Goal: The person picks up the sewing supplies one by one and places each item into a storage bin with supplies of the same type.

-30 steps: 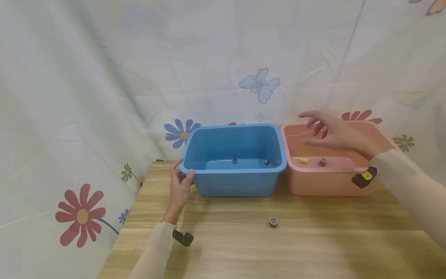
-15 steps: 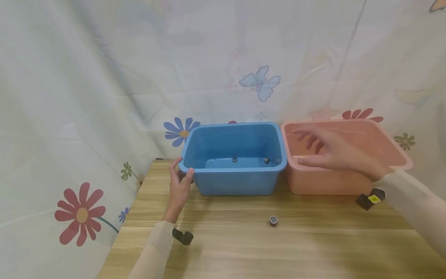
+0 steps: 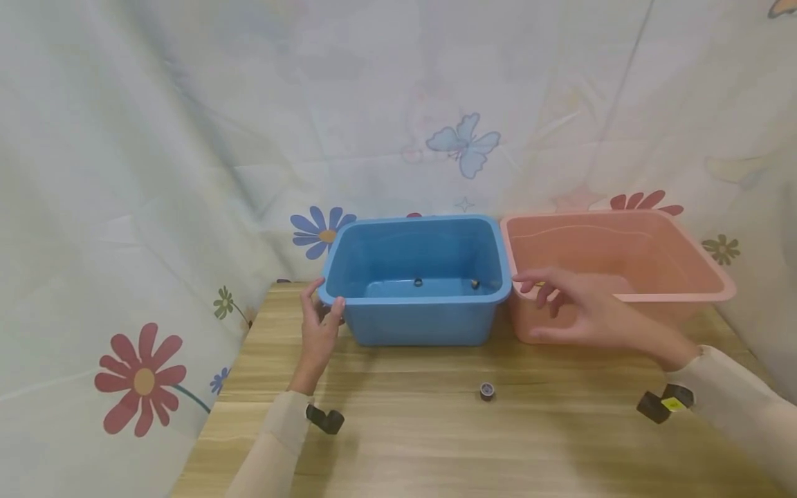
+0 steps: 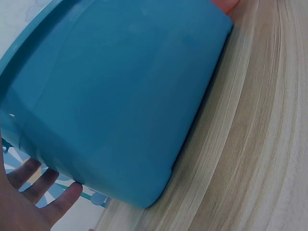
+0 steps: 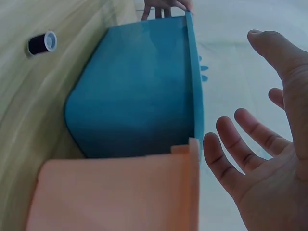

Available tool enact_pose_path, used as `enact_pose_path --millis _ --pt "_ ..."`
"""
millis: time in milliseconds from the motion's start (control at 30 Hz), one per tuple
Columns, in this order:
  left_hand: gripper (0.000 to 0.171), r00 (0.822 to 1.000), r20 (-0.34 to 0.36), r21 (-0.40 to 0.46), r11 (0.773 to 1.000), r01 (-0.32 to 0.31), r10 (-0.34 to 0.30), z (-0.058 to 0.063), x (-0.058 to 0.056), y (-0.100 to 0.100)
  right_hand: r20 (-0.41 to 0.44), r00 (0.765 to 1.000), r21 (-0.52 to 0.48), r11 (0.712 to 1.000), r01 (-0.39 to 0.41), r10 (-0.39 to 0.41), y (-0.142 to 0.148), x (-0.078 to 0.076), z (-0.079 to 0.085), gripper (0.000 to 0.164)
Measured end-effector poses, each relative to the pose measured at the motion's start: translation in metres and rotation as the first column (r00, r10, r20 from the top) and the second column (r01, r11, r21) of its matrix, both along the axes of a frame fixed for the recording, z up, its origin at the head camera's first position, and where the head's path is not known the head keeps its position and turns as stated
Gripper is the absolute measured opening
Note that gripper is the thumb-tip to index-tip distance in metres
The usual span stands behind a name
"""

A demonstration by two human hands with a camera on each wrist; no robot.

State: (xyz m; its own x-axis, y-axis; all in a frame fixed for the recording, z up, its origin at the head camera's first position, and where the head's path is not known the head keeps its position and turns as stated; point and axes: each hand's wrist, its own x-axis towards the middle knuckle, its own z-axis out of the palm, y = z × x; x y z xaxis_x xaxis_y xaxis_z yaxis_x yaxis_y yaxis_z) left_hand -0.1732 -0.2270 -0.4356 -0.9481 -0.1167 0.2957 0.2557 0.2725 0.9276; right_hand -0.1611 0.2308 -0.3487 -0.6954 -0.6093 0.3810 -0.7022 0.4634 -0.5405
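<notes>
My left hand [image 3: 319,339] holds the front left corner of the blue bin [image 3: 423,325], thumb at the front and fingers along the left side. In the left wrist view its fingers [image 4: 43,185] lie against the bin's wall. My right hand [image 3: 588,315], holding nothing, hovers before the pink bin [image 3: 672,297] with fingers spread and slightly bent. On the table in front of the bins stands a small spool of dark thread [image 3: 487,391] with pale ends, also visible in the right wrist view. Two small spools [image 3: 418,282] lie inside the blue bin.
The wooden table [image 3: 398,443] carries both bins side by side at its back edge. Behind them hangs a pale curtain [image 3: 373,124] printed with flowers and a butterfly. A bit of a yellow spool [image 3: 539,284] shows in the pink bin beside my right fingers.
My right hand has come down and toward me, from above the pink bin to before its front wall. My left hand stays on the blue bin, and the spool on the table has not moved.
</notes>
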Motion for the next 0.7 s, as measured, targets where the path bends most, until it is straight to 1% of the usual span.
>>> enact_pose_path --millis 100,200,300,467,600,700 --pt "0.062 1.000 -0.001 0.003 1.000 0.001 -0.001 0.001 0.000 0.000 0.021 0.999 -0.034 0.998 -0.047 0.048 -0.002 0.002 -0.006 0.077" --pt "0.062 1.000 -0.003 0.008 1.000 0.002 -0.002 0.003 0.001 0.001 0.059 0.994 -0.060 0.994 -0.088 0.091 -0.004 0.004 -0.013 0.077" --pt "0.062 1.000 0.000 0.013 1.000 0.000 0.000 0.005 0.002 0.001 0.088 0.989 -0.073 0.991 -0.110 0.116 -0.008 0.005 -0.021 0.075" --pt "0.062 1.000 0.007 0.014 1.000 -0.003 0.003 0.006 0.003 0.002 0.152 0.982 -0.050 0.993 -0.107 0.113 -0.017 0.008 -0.046 0.069" --pt "0.062 1.000 0.013 0.020 1.000 0.003 -0.003 0.006 0.002 0.002 0.200 0.969 -0.054 0.989 -0.136 0.144 -0.026 0.010 -0.067 0.067" --pt "0.060 1.000 -0.006 0.021 1.000 -0.010 0.010 -0.008 -0.006 -0.002 0.219 0.962 -0.067 0.986 -0.154 0.165 -0.030 0.009 -0.080 0.068"
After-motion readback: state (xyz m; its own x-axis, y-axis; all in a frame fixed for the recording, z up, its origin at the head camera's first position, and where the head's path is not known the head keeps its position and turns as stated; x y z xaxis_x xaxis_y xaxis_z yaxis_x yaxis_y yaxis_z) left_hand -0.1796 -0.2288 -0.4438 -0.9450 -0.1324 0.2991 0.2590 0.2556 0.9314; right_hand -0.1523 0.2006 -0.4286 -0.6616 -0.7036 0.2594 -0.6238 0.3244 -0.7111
